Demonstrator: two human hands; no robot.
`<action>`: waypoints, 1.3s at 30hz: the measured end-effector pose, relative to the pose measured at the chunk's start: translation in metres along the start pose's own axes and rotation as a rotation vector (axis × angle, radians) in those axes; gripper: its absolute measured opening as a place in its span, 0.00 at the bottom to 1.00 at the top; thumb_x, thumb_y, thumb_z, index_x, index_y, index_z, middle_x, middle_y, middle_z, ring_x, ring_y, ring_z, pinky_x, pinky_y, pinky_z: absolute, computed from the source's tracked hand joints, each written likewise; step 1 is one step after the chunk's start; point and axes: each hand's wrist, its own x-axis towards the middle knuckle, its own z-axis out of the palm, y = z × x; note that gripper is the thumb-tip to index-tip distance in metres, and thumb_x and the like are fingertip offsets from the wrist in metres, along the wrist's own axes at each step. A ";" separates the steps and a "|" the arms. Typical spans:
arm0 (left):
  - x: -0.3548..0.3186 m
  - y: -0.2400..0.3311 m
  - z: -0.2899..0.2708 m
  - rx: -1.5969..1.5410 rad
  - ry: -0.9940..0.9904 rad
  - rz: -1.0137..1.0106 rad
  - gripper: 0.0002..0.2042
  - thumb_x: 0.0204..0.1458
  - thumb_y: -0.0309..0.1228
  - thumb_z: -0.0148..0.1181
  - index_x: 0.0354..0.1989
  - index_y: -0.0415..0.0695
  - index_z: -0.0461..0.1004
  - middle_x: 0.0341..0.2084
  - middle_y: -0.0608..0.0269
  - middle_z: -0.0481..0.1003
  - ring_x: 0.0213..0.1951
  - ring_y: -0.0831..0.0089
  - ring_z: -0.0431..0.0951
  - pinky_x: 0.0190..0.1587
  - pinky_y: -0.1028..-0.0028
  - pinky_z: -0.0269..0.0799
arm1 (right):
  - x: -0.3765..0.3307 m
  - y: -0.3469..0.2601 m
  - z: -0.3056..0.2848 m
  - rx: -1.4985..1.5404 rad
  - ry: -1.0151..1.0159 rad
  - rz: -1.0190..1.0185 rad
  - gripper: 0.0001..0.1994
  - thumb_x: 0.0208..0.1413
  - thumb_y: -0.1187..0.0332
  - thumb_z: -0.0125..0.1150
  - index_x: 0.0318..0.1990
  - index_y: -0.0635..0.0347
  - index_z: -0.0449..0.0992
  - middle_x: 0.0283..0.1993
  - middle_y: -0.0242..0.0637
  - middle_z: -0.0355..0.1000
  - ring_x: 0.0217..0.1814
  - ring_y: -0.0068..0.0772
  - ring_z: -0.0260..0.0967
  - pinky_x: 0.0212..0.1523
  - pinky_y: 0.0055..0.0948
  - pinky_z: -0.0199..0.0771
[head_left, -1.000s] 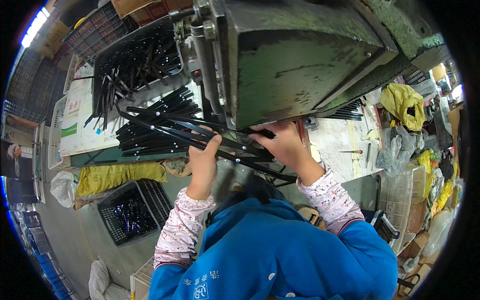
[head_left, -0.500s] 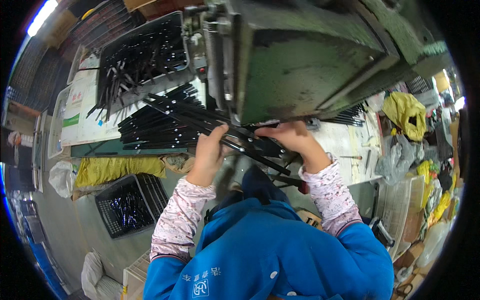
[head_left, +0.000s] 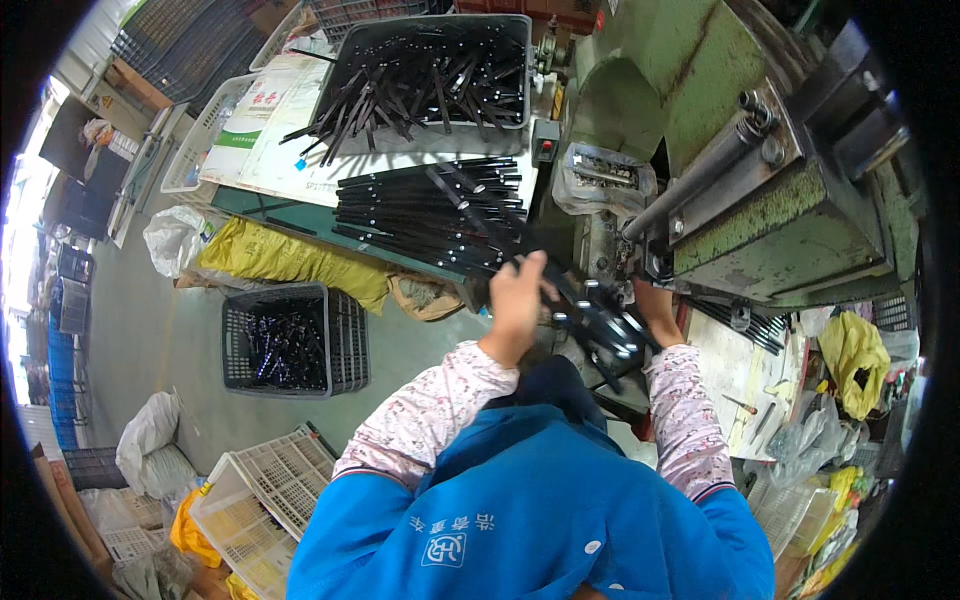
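Observation:
My left hand [head_left: 515, 308] is closed around several crossed black metal bars [head_left: 603, 325] with shiny rivets, which are partly smeared by motion. They hang in front of my body, just below the green press machine [head_left: 790, 215]. My right hand [head_left: 655, 312] is at the right end of these bars, close under the machine's working head. Its fingers are mostly hidden, so its grip does not show. To the left, a spread pile of similar black bars [head_left: 420, 212] lies on the table, its right side reaching near my left hand.
A grey crate [head_left: 345, 140] heaped with black bars stands on the white-covered table [head_left: 262, 168]. A small bin of metal parts [head_left: 603, 178] sits beside the press. On the floor is a dark crate [head_left: 345, 340] of shiny black pieces. More bars [head_left: 745, 325] lie right of the press.
The view has swung, so the press now appears farther right and the floor crate shows fully. The bars between my hands have turned to a steeper slant, and my right hand has come close under the press.

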 end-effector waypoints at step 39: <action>0.449 0.244 -0.159 1.433 0.534 0.832 0.15 0.48 0.36 0.64 0.38 0.38 0.72 0.39 0.47 0.71 0.42 0.50 0.74 0.42 0.60 0.72 | 0.024 -0.017 -0.005 0.729 -0.166 0.844 0.21 0.49 0.82 0.50 0.54 0.68 0.70 0.51 0.48 0.73 0.53 0.42 0.70 0.54 0.31 0.67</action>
